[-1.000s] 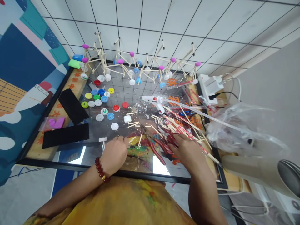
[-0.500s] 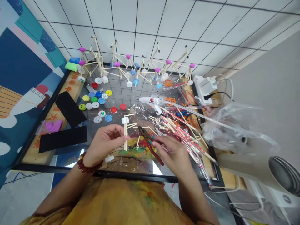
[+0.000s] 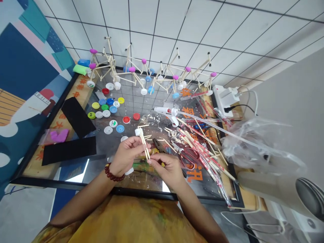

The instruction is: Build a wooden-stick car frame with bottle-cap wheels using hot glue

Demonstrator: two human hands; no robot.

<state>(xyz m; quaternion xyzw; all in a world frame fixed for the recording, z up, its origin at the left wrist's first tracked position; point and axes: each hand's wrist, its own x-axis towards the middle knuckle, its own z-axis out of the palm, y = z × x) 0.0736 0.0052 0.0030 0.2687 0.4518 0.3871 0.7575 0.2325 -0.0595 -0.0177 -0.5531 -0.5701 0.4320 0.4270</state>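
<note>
My left hand [image 3: 128, 153], wearing a bead bracelet, pinches a pair of wooden sticks [image 3: 143, 143] with a white bottle cap [image 3: 138, 131] at their upper end. At their lower ends the thumb and fingertips of my right hand [image 3: 168, 167] close on the same sticks. Just beyond that hand lie pliers [image 3: 156, 144], jaws showing and handles mostly hidden by the hand. Cut stick pieces [image 3: 149, 136] are scattered past the held pair. Scissors with dark red handles [image 3: 189, 158] rest to the right.
Loose bottle caps [image 3: 113, 109] lie left of centre. Stick figures with purple tops [image 3: 132, 69] line the back edge. A white glue gun [image 3: 167, 111] lies mid-table, with long sticks [image 3: 197, 145] to its right. Black strips [image 3: 73, 150], a power strip [image 3: 222, 98] and a plastic bag [image 3: 243, 138] flank the sides.
My right hand has let go of the pliers, which now lie on the table, and has moved left onto the sticks' lower ends. The held sticks have tilted and shifted right.
</note>
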